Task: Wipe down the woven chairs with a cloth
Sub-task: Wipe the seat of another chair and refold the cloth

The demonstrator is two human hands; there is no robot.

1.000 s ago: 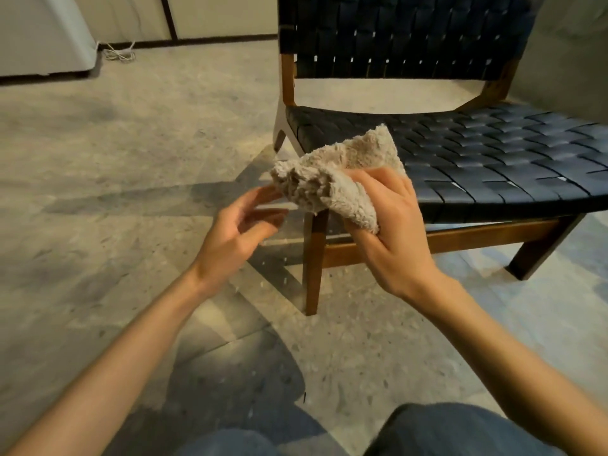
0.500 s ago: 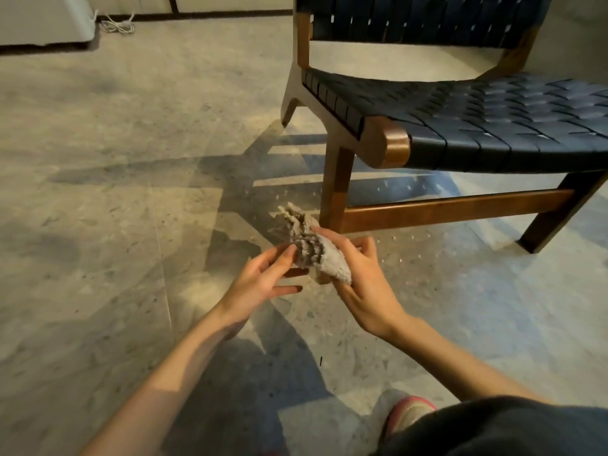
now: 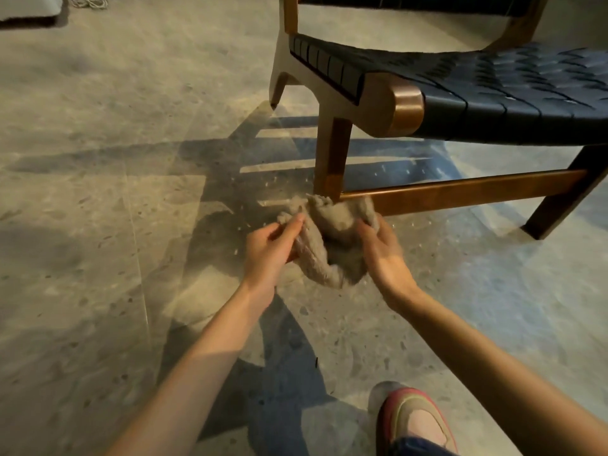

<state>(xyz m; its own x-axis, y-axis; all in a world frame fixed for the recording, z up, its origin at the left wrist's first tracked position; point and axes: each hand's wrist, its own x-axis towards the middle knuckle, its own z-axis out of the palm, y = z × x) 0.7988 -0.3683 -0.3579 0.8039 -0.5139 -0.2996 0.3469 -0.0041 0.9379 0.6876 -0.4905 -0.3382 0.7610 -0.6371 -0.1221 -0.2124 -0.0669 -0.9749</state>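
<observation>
Beige shaggy cloth (image 3: pixel 332 248), bunched, which we hold low, just before the chair's (image 3: pixel 493 93) front leg (image 3: pixel 331 153). Our left hand (image 3: pixel 268 255) pinches one edge; our right hand (image 3: pixel 385 255) curls round the other. Seat: black woven straps, rounded brown wood frame. Speckled stone floor (image 3: pixel 98 225); pink shoe (image 3: pixel 414 419) nearest us.

I count one woven chair (image 3: pixel 408 106), showing three legs: front leg (image 3: pixel 330 156), rear leg (image 3: pixel 279 83) and far leg (image 3: pixel 559 205). It has one cross rail (image 3: pixel 460 192). One cloth (image 3: pixel 332 251). Two hands: left hand (image 3: pixel 266 255), right hand (image 3: pixel 385 255). One shoe (image 3: pixel 414 419). One coil of cord (image 3: pixel 88 0), at the top edge.
</observation>
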